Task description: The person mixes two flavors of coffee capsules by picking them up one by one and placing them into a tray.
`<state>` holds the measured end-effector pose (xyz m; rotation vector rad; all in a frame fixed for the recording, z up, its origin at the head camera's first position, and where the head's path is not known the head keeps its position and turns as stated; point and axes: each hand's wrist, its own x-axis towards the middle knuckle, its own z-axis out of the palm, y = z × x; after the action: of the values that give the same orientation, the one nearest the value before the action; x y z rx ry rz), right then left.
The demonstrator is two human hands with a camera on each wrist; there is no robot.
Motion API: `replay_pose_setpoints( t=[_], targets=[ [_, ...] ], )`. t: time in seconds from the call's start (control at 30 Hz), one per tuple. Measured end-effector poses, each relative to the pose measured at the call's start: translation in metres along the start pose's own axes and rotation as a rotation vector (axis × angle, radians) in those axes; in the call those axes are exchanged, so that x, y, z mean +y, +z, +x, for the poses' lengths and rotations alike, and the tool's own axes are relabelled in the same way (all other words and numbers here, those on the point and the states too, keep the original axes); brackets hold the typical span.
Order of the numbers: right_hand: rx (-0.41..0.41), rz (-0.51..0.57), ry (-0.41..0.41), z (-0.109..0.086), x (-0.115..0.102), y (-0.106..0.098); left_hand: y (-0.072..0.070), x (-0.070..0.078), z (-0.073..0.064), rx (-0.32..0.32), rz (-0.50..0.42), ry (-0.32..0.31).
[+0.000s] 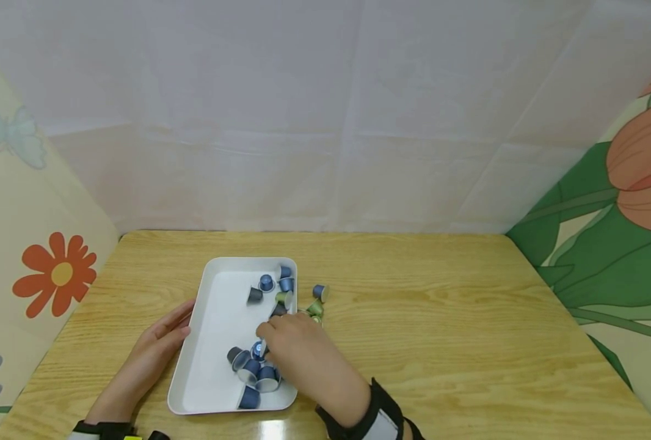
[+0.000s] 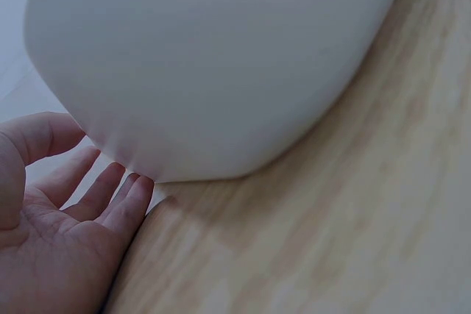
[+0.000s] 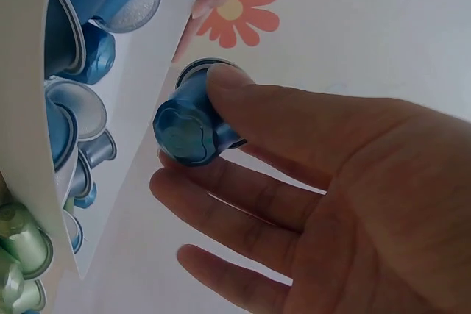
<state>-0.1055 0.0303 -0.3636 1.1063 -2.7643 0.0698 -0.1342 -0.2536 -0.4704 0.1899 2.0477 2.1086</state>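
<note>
A white rectangular tray [image 1: 215, 318] lies on the table with blue, dark and green coffee capsules in it. My left hand [image 1: 157, 342] is at the tray's left side, fingertips against its outer wall; the left wrist view shows this hand [image 2: 81, 211] with relaxed fingers. Over the right half of the tray is my right hand [image 1: 298, 348]. In the right wrist view, that hand [image 3: 294, 174] pinches a blue coffee capsule [image 3: 188, 126] between thumb and fingers. Blue and dark capsules [image 1: 251, 370] cluster at the tray's near right, partly covered by the hand.
Outside the tray's right wall sit a blue capsule [image 1: 320, 293] and several green capsules [image 1: 315, 308]. The wooden table [image 1: 441, 330] extends to the right. A white cloth [image 1: 331, 122] hangs behind it, with flower-printed panels on both sides.
</note>
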Motion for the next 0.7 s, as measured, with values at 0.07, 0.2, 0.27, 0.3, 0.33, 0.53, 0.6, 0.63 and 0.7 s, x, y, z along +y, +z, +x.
replay_pose_setpoints(
  t=[0.07,0.2,0.27,0.3,0.33,0.53,0.6,0.63,0.7],
  targets=[
    [-0.007,0.003,-0.012,0.0,-0.001,0.001,0.0,0.0,0.0,0.0,0.003,-0.003],
    [-0.01,0.0,-0.028,0.002,-0.003,0.004,0.0,0.0,0.0,-0.002,0.001,0.006],
    [-0.011,-0.003,-0.037,0.002,-0.003,0.006,0.0,0.0,0.0,-0.002,0.0,0.012],
    [-0.014,0.0,-0.04,0.002,-0.004,0.007,0.0,0.0,0.0,-0.003,-0.002,0.015],
    [-0.017,0.0,-0.043,0.002,-0.004,0.008,0.0,0.0,0.0,-0.003,-0.001,0.016],
    [-0.017,-0.001,-0.049,0.003,-0.007,0.012,0.0,0.0,0.001,-0.002,-0.003,0.008],
    [-0.011,-0.011,-0.053,0.003,-0.007,0.012,0.0,0.001,0.001,-0.002,0.001,0.002],
    [-0.009,-0.012,-0.053,0.003,-0.008,0.012,0.0,0.001,0.0,-0.001,0.004,0.0],
    [-0.009,-0.019,-0.053,0.003,-0.008,0.012,0.001,0.001,0.0,0.002,0.007,-0.002]
  ],
)
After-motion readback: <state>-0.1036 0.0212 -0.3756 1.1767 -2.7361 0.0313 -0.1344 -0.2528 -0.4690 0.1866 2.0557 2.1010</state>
